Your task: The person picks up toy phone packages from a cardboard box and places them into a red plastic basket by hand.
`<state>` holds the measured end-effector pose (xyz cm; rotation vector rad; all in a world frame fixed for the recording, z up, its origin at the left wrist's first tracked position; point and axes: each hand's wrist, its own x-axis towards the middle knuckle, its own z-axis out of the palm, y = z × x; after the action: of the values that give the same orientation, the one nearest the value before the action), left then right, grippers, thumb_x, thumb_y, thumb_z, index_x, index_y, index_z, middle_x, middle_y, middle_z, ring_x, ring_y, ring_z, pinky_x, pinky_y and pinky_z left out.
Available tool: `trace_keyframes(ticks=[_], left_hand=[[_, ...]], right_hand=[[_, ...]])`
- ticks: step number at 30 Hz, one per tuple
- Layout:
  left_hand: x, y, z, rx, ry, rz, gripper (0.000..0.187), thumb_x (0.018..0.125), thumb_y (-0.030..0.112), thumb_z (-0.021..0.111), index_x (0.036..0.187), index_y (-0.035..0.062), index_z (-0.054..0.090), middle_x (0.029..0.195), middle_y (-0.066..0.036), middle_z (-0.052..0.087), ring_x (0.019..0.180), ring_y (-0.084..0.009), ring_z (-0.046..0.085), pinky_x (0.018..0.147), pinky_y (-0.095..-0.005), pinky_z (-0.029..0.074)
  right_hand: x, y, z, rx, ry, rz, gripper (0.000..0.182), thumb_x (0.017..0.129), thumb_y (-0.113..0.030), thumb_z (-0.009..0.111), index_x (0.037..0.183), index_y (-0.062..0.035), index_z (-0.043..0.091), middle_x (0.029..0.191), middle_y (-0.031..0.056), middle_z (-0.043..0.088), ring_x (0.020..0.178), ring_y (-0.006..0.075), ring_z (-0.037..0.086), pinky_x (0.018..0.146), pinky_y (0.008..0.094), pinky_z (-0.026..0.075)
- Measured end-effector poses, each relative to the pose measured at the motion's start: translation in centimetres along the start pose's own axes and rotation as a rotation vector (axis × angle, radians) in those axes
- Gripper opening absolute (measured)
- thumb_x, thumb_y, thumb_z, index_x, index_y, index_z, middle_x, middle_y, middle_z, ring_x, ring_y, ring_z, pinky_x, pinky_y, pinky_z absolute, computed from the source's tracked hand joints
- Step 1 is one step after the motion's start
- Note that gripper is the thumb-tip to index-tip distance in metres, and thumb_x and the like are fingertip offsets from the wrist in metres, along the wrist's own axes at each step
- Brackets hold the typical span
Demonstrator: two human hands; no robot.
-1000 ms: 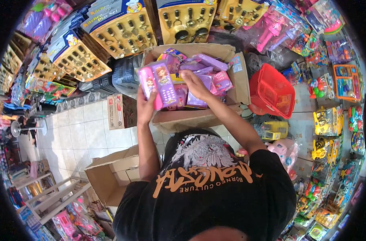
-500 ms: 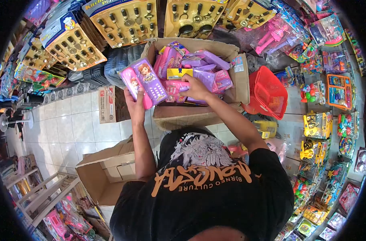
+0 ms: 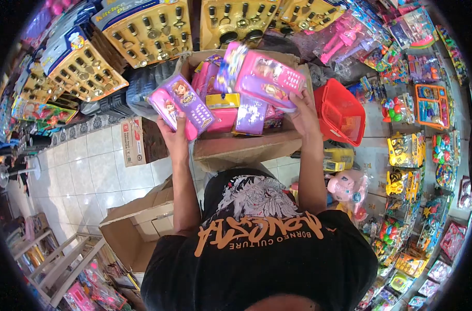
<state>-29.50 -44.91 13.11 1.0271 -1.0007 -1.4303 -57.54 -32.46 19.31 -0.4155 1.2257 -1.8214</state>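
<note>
My left hand (image 3: 174,136) grips a packaged toy phone (image 3: 193,108), pink and purple with a cartoon girl and rows of buttons, over the left edge of an open cardboard box (image 3: 246,149). Held up in my right hand (image 3: 304,115), above the box's right half, is a pink and purple toy phone package (image 3: 275,78) with a colourful header card, partly blurred. Beneath both hands, the box holds several more pink and purple packages (image 3: 251,116). A yellow label (image 3: 223,100) shows among them.
A red plastic basket (image 3: 344,116) stands right of the box. Two more cardboard boxes, one printed (image 3: 140,141) and one open (image 3: 135,223), sit at left on the tiled floor. Kitchen playset cards (image 3: 142,36) line the back; hanging toys (image 3: 407,150) fill the right side.
My right hand has risen from inside the box, lifting a toy phone package up and to the right. My left hand keeps its package in nearly the same place.
</note>
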Motion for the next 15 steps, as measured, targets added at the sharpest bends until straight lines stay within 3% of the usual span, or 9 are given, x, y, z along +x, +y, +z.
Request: trace_keyframes(ticks=[1, 5, 8, 9, 12, 14, 15], left_hand=[[-0.3, -0.2, 0.8, -0.01, 0.005, -0.015, 0.053, 0.082, 0.015, 0.066, 0.122, 0.0021, 0.034, 0.11, -0.009, 0.048, 0.099, -0.0144, 0.048, 0.088, -0.0297, 0.04], [-2.1, -1.0, 4.2, 0.015, -0.126, -0.053, 0.067, 0.076, 0.015, 0.072, 0.125, 0.0032, 0.028, 0.115, -0.01, 0.045, 0.105, -0.0169, 0.047, 0.092, -0.032, 0.037], [-3.4, -2.6, 6.9, -0.029, -0.223, 0.04, 0.072, 0.076, 0.021, 0.073, 0.128, 0.0037, 0.026, 0.116, -0.009, 0.043, 0.104, -0.0164, 0.045, 0.092, -0.0323, 0.037], [-3.7, -2.8, 7.6, -0.069, -0.265, 0.01, 0.076, 0.071, 0.011, 0.075, 0.127, 0.0036, 0.023, 0.12, -0.011, 0.038, 0.11, -0.0182, 0.043, 0.094, -0.0333, 0.036], [-4.9, -2.7, 9.6, -0.031, -0.289, -0.028, 0.076, 0.071, 0.013, 0.076, 0.126, 0.0033, 0.024, 0.119, -0.011, 0.04, 0.109, -0.0184, 0.044, 0.095, -0.0335, 0.036], [-5.6, -2.7, 10.7, -0.054, -0.318, -0.035, 0.073, 0.073, 0.013, 0.075, 0.126, 0.0029, 0.025, 0.118, -0.011, 0.041, 0.108, -0.0186, 0.044, 0.095, -0.0339, 0.036], [-5.9, -2.8, 11.2, -0.041, -0.322, -0.07, 0.072, 0.073, 0.013, 0.074, 0.126, 0.0026, 0.026, 0.117, -0.012, 0.042, 0.108, -0.0186, 0.045, 0.094, -0.0339, 0.037]], right_hand=[[-0.4, 0.3, -0.1, 0.073, -0.079, -0.02, 0.049, 0.083, -0.002, 0.06, 0.126, -0.0091, 0.038, 0.114, 0.0075, 0.056, 0.098, 0.0205, 0.06, 0.086, 0.0376, 0.051], [-2.5, 3.0, 0.8, 0.138, -0.039, 0.015, 0.051, 0.084, 0.001, 0.055, 0.13, -0.0125, 0.036, 0.121, 0.0063, 0.053, 0.109, 0.0201, 0.054, 0.091, 0.0355, 0.048], [-4.1, 4.1, 2.4, 0.254, -0.112, 0.039, 0.057, 0.081, 0.002, 0.061, 0.128, -0.0141, 0.034, 0.117, 0.0048, 0.054, 0.105, 0.0196, 0.056, 0.083, 0.0375, 0.053], [-4.5, 4.4, 2.6, 0.243, -0.064, 0.045, 0.058, 0.081, 0.002, 0.061, 0.128, -0.0152, 0.034, 0.117, 0.0039, 0.053, 0.106, 0.019, 0.055, 0.083, 0.0376, 0.052], [-5.9, 3.9, 1.3, 0.195, 0.022, 0.066, 0.058, 0.079, 0.0, 0.065, 0.126, -0.0145, 0.034, 0.118, 0.0035, 0.051, 0.106, 0.0164, 0.054, 0.082, 0.0333, 0.051], [-6.4, 3.6, -0.7, -0.138, 0.064, -0.137, 0.053, 0.077, -0.004, 0.07, 0.12, -0.0109, 0.039, 0.11, 0.0044, 0.055, 0.099, 0.0144, 0.056, 0.08, 0.029, 0.049], [-6.6, 3.4, -2.0, -0.129, 0.067, -0.148, 0.053, 0.077, -0.004, 0.07, 0.12, -0.0109, 0.039, 0.11, 0.0044, 0.055, 0.099, 0.0144, 0.056, 0.08, 0.029, 0.049]])
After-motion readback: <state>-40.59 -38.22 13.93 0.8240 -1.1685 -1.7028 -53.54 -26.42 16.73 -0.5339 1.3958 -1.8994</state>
